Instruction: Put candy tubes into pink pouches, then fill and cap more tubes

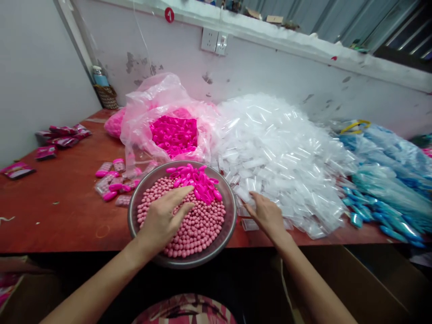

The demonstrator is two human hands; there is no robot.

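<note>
A round metal bowl (232,215) holds many small pink balls (202,227) with a heap of glossy magenta caps (201,181) on top. Over the balls hovers my left hand (165,216), thumb and forefinger apart at the lower left of the caps, with nothing visible between them. To the right of the bowl, my right hand (268,213) has its thumb and forefinger on a clear plastic container (242,194) at the near left edge of a big pile of clear containers (280,144). Its other fingers are partly hidden.
Behind the bowl stands an opened pink plastic bag (138,121) of magenta caps. Filled clear containers with magenta caps (113,184) lie left of the bowl. Blue containers (367,209) and bags (394,157) are at right. The red table (74,216) meets a wall behind.
</note>
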